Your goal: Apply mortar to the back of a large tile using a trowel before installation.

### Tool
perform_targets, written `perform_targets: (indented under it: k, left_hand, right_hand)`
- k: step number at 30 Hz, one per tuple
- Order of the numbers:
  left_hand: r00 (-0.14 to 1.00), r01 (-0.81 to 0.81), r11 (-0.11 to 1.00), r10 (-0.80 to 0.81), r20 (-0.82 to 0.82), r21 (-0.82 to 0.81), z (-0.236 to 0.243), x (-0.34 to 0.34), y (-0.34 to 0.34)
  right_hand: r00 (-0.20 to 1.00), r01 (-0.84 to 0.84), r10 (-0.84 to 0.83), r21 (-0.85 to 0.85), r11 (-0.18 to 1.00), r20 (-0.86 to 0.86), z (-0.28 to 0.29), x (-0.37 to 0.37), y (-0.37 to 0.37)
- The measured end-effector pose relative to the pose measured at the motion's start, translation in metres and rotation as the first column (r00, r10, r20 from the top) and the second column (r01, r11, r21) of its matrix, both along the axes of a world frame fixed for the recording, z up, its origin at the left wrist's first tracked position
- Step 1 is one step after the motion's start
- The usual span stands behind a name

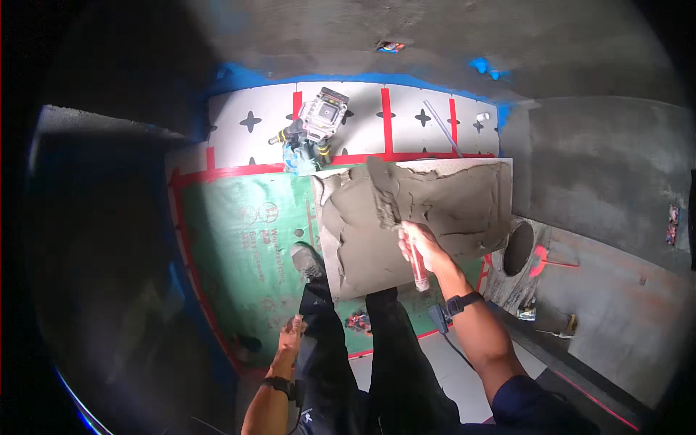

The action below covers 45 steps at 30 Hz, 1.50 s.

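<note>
My right hand [423,249] is wrapped round the red handle of a trowel [383,199]. Grey mortar coats its blade, which lies over a large pale tile [330,270] spread with a thick, ridged layer of mortar [449,206]. Bare tile shows along the far and left edges. My left hand [292,335] hangs low beside my left leg, apart from the tile. Its fingers look curled in with the thumb on top, and nothing shows in them.
A work light [324,114] stands beyond the tile on white panels with red tape. Green sheeting [239,239] covers the floor at left. At right are a mortar-smeared bucket [518,248] and a pinkish-red tool [538,261]. A long straight bar [441,125] lies at the back.
</note>
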<state>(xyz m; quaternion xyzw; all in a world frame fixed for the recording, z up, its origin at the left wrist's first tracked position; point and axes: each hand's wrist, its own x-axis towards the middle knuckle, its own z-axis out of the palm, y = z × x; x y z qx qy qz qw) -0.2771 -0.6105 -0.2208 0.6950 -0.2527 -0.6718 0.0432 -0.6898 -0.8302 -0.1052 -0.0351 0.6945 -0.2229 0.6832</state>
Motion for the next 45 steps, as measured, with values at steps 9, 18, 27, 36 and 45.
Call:
perform_targets:
  k: [9,18,27,36,45]
  left_hand:
    - [0.999,0.031,0.999,-0.031,-0.008,0.023,0.007,0.016,-0.002]
    - [1.000,-0.018,0.998,0.018,0.010,-0.053,0.003,0.027,-0.007]
    - [0.998,-0.066,0.998,0.066,0.023,0.005,0.013,0.009,-0.005]
    - [0.999,-0.032,0.999,0.032,0.008,-0.001,0.011,0.036,0.005]
    - [0.991,0.129,0.991,-0.128,0.046,-0.016,0.015,0.028,-0.018]
  right_hand:
    - [0.989,-0.081,0.093,-0.106,0.991,0.118,-0.046,0.080,-0.037]
    - [0.960,-0.184,0.240,-0.317,0.930,0.145,-0.058,0.159,-0.094]
    - [0.734,-0.592,0.522,-0.032,0.805,-0.435,-0.022,0.121,0.005]
    - [0.797,-0.597,0.565,-0.136,0.791,-0.214,-0.099,0.187,-0.006]
    - [0.339,-0.742,0.430,0.043,0.669,-0.837,-0.068,0.127,0.059]
